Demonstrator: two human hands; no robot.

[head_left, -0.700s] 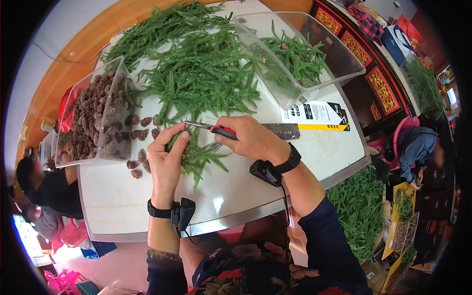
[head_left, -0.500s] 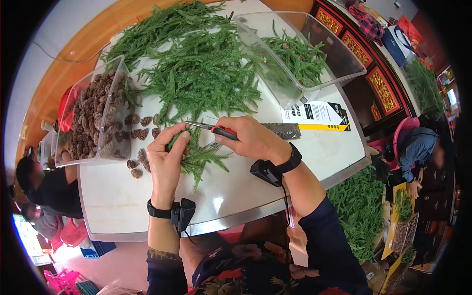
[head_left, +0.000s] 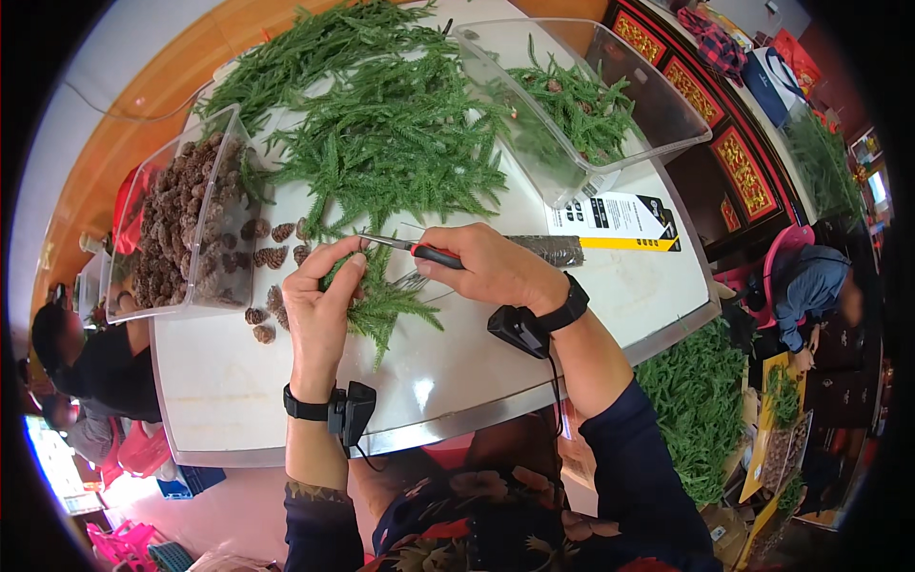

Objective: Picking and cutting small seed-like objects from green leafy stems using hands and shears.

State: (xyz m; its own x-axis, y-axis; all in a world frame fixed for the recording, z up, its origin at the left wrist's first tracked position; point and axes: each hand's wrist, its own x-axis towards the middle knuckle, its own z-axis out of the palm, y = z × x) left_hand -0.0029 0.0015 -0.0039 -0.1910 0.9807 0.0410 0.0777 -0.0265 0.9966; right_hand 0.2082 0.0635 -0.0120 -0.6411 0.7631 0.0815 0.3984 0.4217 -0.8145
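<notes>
My left hand [head_left: 322, 296] pinches the upper end of a green artificial fir sprig [head_left: 389, 311] between thumb and fingers, above the white table. The sprig hangs down toward me, its tips spread. My right hand [head_left: 491, 262] is closed round the red-and-black handles of long-nosed pliers [head_left: 393, 243]. The jaws point left and reach my left fingertips; whether they grip anything there is too small to tell. Several thin wires [head_left: 412, 281] stick out below my right hand. Just left of my left hand lie loose pine cones [head_left: 271, 257].
A clear bin of pine cones [head_left: 195, 229] stands at left. Green sprigs [head_left: 391, 133] are heaped at the far side. At far right, a clear bin [head_left: 634, 167] holds sprigs with cones. A dark bundle [head_left: 553, 251] lies by a printed card [head_left: 620, 219]. Other people sit at both sides.
The pliers' handles have turned slightly in my right hand. My left hand keeps its pinch on the sprig, almost unmoved.
</notes>
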